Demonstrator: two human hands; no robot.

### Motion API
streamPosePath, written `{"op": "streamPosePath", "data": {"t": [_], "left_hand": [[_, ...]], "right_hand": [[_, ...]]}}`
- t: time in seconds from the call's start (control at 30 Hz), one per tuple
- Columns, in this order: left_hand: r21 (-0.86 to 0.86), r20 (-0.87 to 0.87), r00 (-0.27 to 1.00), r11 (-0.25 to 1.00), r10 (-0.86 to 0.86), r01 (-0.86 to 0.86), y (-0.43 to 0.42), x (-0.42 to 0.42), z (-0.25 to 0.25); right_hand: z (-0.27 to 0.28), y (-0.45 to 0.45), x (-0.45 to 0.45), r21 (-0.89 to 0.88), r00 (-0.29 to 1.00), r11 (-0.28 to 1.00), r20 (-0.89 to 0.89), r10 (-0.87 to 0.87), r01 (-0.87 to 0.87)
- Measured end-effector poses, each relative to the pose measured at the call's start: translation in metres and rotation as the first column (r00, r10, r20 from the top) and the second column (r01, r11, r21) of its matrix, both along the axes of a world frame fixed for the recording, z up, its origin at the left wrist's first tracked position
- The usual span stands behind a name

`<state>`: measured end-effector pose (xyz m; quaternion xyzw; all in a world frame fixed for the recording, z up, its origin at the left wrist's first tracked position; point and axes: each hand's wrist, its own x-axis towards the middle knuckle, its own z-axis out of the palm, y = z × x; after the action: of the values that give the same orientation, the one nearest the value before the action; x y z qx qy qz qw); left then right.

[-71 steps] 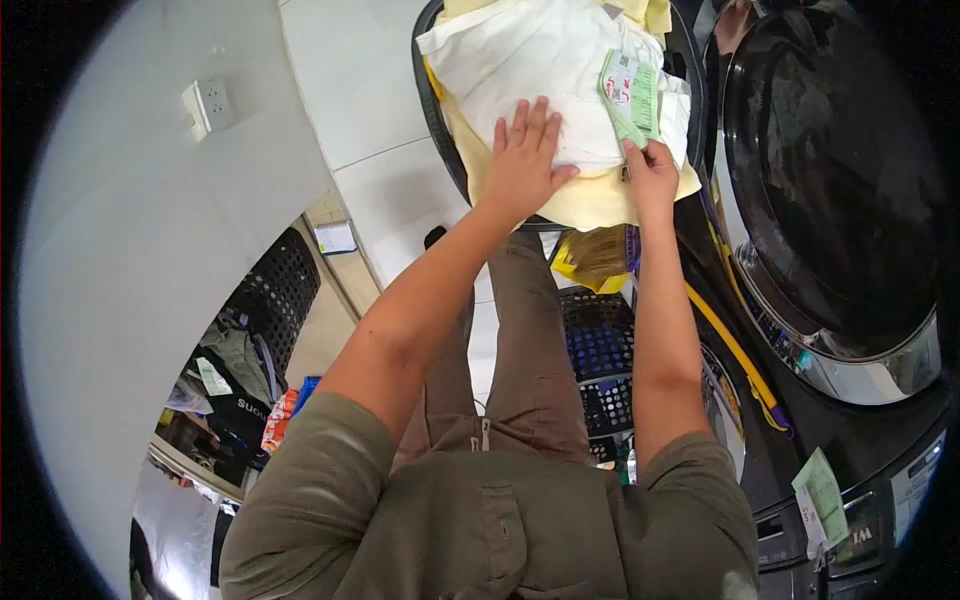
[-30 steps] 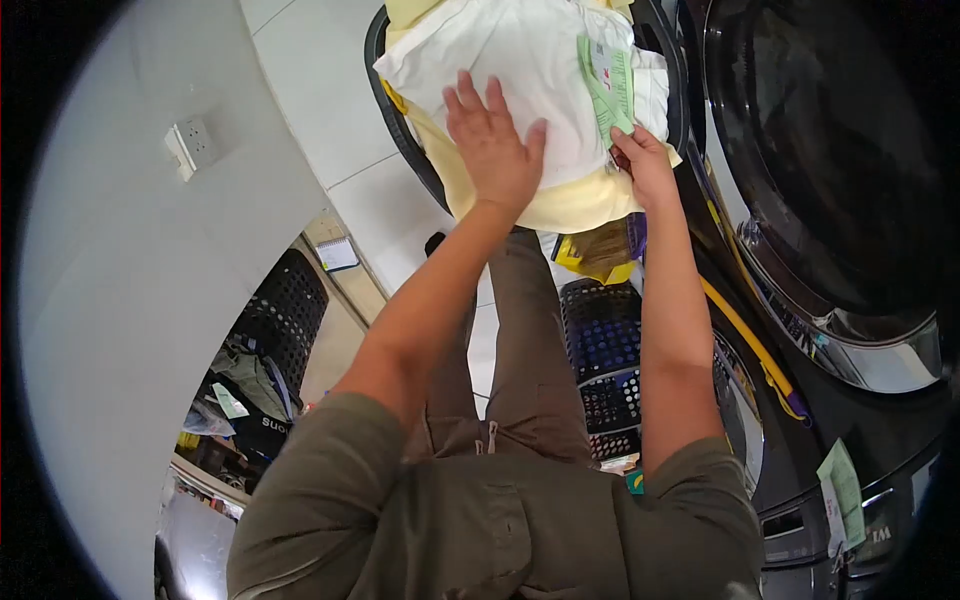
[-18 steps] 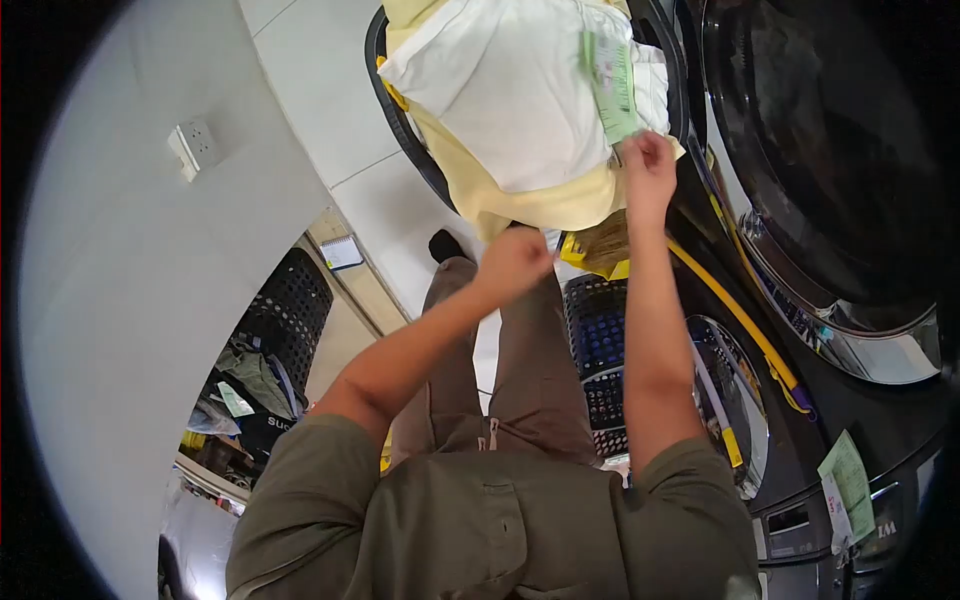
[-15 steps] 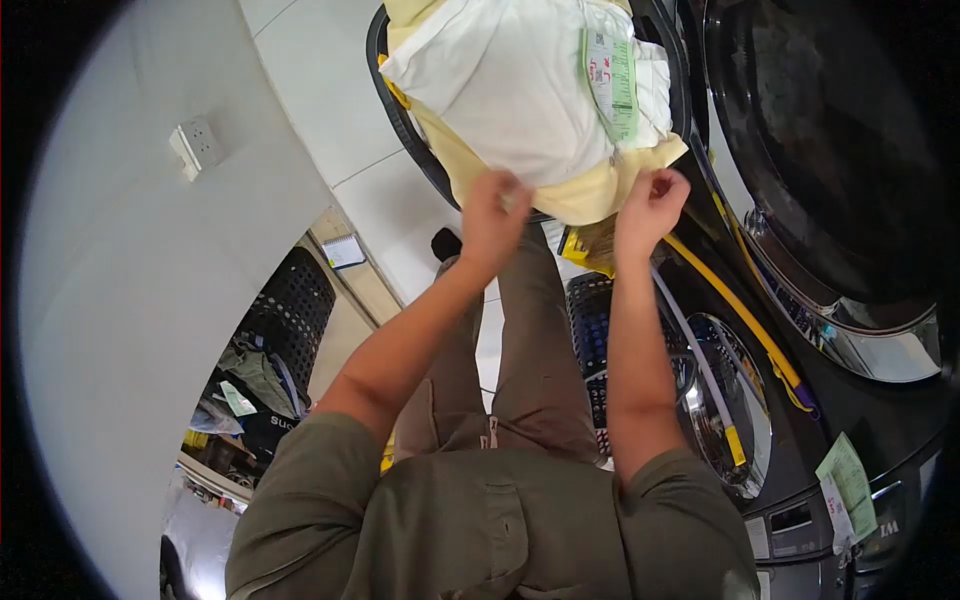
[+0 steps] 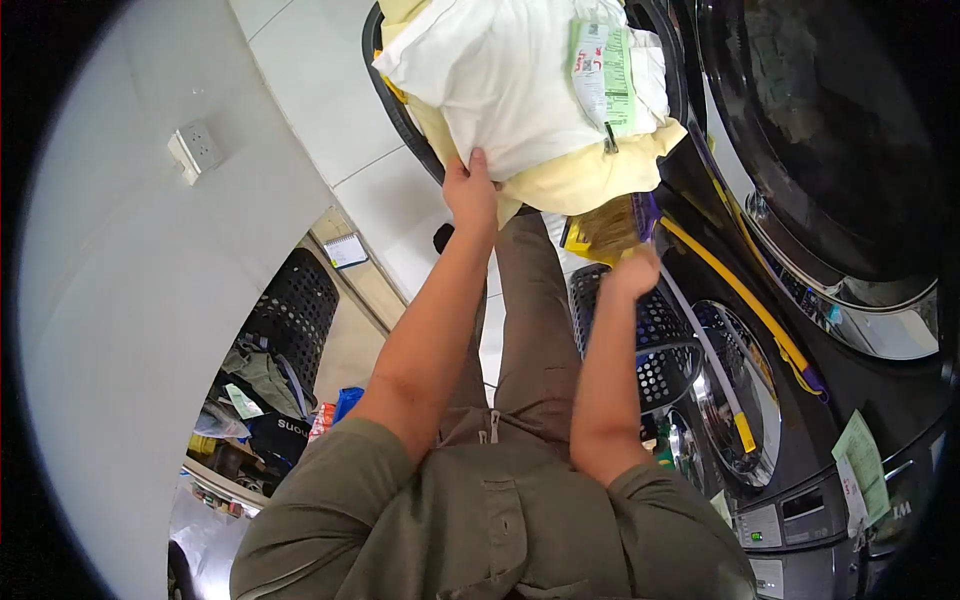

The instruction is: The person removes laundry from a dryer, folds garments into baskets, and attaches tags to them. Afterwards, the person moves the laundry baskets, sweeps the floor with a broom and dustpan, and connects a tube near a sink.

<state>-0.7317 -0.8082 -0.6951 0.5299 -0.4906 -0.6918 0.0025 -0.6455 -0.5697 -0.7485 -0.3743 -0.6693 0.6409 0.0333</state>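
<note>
A black basket (image 5: 407, 125) at the top holds folded white cloth (image 5: 490, 95) lying over pale yellow cloth (image 5: 590, 178). On the white cloth rests a green and white paper slip (image 5: 603, 75), with a small dark clip (image 5: 610, 140) at its lower end. My left hand (image 5: 472, 195) is closed on the near left edge of the cloth, thumb on top and fingers partly hidden. Away from the cloth, my right hand (image 5: 633, 275) hangs just below a broom head (image 5: 608, 232); its fingers are curled and smeared by motion, so whether it holds anything is unclear.
Black front-loading machines (image 5: 800, 150) line the right side, with yellow-handled poles (image 5: 745, 290) leaning there. A perforated basket (image 5: 660, 375) stands by my right leg. At left are a wall with a socket (image 5: 197, 147) and another dark perforated basket (image 5: 300, 290).
My right hand has left the yellow cloth's edge and dropped down toward me. My left hand has shifted slightly left and now grips the cloth. The slip's clip shows more clearly.
</note>
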Motion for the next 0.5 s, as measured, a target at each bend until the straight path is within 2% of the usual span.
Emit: {"op": "streamPosePath", "data": {"t": [0.03,0.07,0.1,0.13,0.17,0.23,0.27,0.3,0.33,0.37,0.4,0.43,0.5], "left_hand": [[-0.003,-0.003,1.000,1.000,0.000,0.000,-0.003,0.001,0.000],[0.008,0.005,0.994,0.994,-0.109,0.109,-0.007,0.004,0.000],[0.020,0.011,0.977,0.977,-0.213,0.213,-0.008,0.006,0.001],[0.016,0.002,0.978,0.978,-0.209,0.209,-0.009,0.002,0.003],[0.009,0.028,0.964,0.964,-0.265,0.265,-0.010,0.000,0.009],[0.009,0.066,0.945,0.947,-0.322,0.322,-0.009,0.006,0.012],[0.126,-0.073,0.979,0.972,-0.190,0.198,-0.010,0.007,0.007],[0.257,-0.193,0.981,0.963,-0.035,0.085,-0.010,0.007,0.004],[0.256,-0.194,0.980,0.963,-0.035,0.085,-0.010,0.006,0.004],[0.259,-0.193,0.981,0.963,-0.031,0.081,-0.011,0.006,0.003],[0.261,-0.192,0.981,0.962,-0.028,0.078,-0.012,0.007,0.003],[0.259,-0.192,0.981,0.963,-0.028,0.079,-0.013,0.006,0.006],[0.247,-0.156,0.973,0.947,-0.169,0.204,-0.014,-0.002,0.014]], "right_hand": [[-0.002,0.021,0.016,0.046,0.976,0.993,0.181,-0.120,0.113],[0.015,0.030,0.030,0.303,0.869,0.952,0.478,-0.128,-0.026],[0.027,0.038,0.047,0.458,0.726,0.866,0.663,-0.184,-0.199],[0.035,0.034,0.052,0.523,0.693,0.813,0.686,-0.223,-0.256],[0.046,0.019,0.047,0.575,0.755,0.781,0.619,-0.218,-0.246],[0.066,-0.027,0.018,0.596,0.955,0.794,0.286,-0.074,-0.117],[0.093,-0.065,-0.019,0.563,0.994,0.824,0.113,-0.002,-0.063],[0.102,-0.084,-0.040,0.550,0.960,0.786,0.154,0.235,-0.281],[0.090,-0.093,-0.051,0.618,0.904,0.688,0.094,0.416,-0.381],[0.111,-0.115,-0.079,0.641,0.851,0.614,0.119,0.512,-0.460],[0.099,-0.128,-0.086,0.629,0.861,0.651,0.056,0.506,-0.424],[0.088,-0.134,-0.092,0.643,0.839,0.620,0.065,0.541,-0.450],[0.079,-0.145,-0.102,0.622,0.850,0.648,0.053,0.525,-0.439]]}}
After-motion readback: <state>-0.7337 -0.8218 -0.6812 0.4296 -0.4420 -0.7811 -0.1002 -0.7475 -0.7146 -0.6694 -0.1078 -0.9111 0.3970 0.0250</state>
